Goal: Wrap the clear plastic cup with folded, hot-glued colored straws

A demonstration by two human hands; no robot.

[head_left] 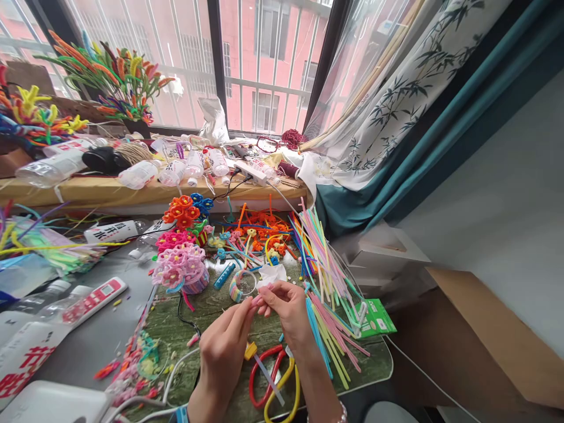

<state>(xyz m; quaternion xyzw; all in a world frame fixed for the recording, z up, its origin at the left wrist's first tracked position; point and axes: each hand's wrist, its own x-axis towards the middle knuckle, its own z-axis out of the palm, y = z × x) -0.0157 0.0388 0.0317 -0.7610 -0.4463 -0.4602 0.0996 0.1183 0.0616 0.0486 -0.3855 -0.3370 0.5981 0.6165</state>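
Observation:
My left hand (224, 341) and my right hand (288, 311) meet over the green tabletop. Between their fingertips they pinch a short pink pipe cleaner piece (256, 301), mostly covered by the fingers. Just beyond them lies a clear ring partly wrapped in pastel stripes (235, 288), beside a crumpled white tissue (274, 272). Below and between my wrists rest scissors with red and yellow handles (252, 382). A translucent stick (269, 379) with a yellow piece at its upper end crosses the handles. To the right, loose pastel pipe cleaners (335, 335) fan out.
Pipe cleaner flowers (180, 264) stand left of centre, near a blue tool (224, 276). Orange pipe cleaner pieces (264, 226) cover the back. Plastic bottles (39, 346) crowd the left, with a white cable (176, 376) nearby. A cardboard box (493, 329) sits at right.

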